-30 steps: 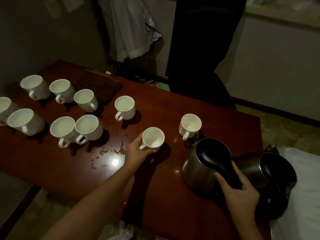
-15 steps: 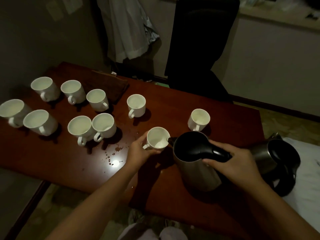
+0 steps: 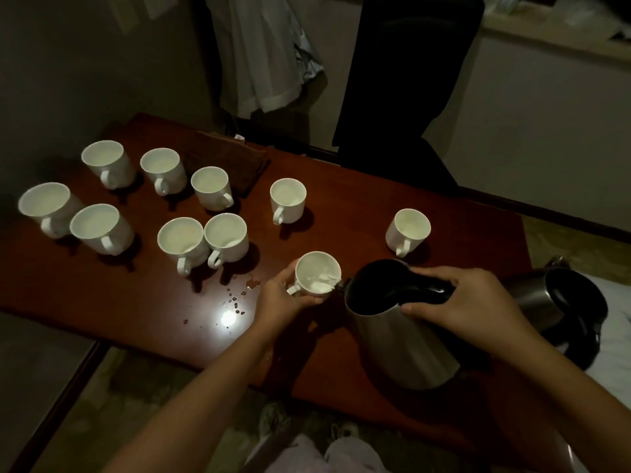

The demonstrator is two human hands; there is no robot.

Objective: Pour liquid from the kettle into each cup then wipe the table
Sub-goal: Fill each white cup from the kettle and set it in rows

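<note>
Head view. Dark wooden table [image 3: 341, 186]; its near edge runs diagonally from 9 o'clock down toward 5 o'clock, its right edge falls away at 3 o'clock. Bare tabletop lies between the cup group and the lone cup at 2 o'clock, and along the near edge by a light glare and a scatter of spilled drops [image 3: 239, 295].

Count: ten white cups, two kettles, one folded brown cloth [image 3: 228, 158] at 11 o'clock.

Left hand [image 3: 280, 295] wraps its fingers round the held cup [image 3: 317, 274] at centre. Right hand [image 3: 457, 302] grips the black handle of the steel kettle [image 3: 396, 332], tilted, spout at that cup's rim. Second kettle [image 3: 560, 302] stands at 3 o'clock on the table's right edge.

Eight cups cluster from 9 to 12 o'clock; two of them touch. Black chair [image 3: 406, 80] stands behind the far edge at 1 o'clock.
</note>
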